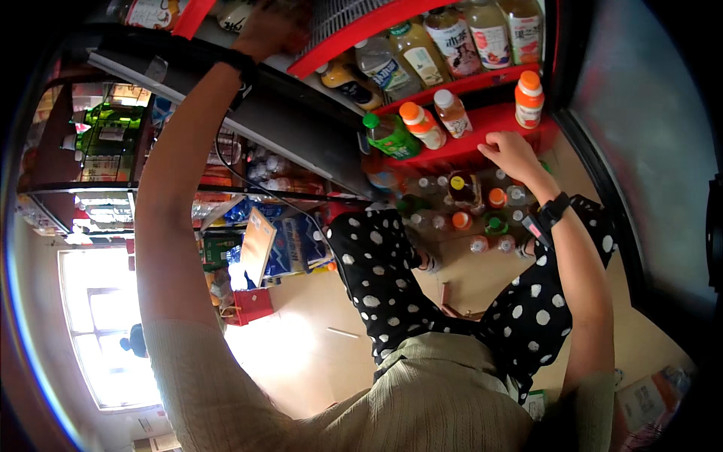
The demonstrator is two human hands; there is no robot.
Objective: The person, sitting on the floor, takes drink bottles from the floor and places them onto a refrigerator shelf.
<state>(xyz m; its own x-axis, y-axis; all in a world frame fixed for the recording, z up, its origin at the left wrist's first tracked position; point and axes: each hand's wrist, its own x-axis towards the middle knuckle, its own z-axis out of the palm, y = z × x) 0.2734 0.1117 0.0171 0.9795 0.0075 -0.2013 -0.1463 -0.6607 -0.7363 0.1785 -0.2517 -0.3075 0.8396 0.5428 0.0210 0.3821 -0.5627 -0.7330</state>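
Note:
My left hand reaches up to a red-edged wire shelf at the top; it is blurred, and what its fingers do is unclear. A white-labelled bottle lies just left of it. My right hand is loosely curled at the red bottom ledge of a drinks cooler, below an orange-capped bottle. Farther left on the ledge stand a green-labelled bottle, another orange-capped bottle and a white-capped bottle. Several juice and tea bottles fill the shelf above.
Several bottles stand on the tiled floor between my feet and the cooler. The cooler's glass door stands open at the right. Racks of packed drinks are at the left, with a red box on the floor. A cable hangs beside my left arm.

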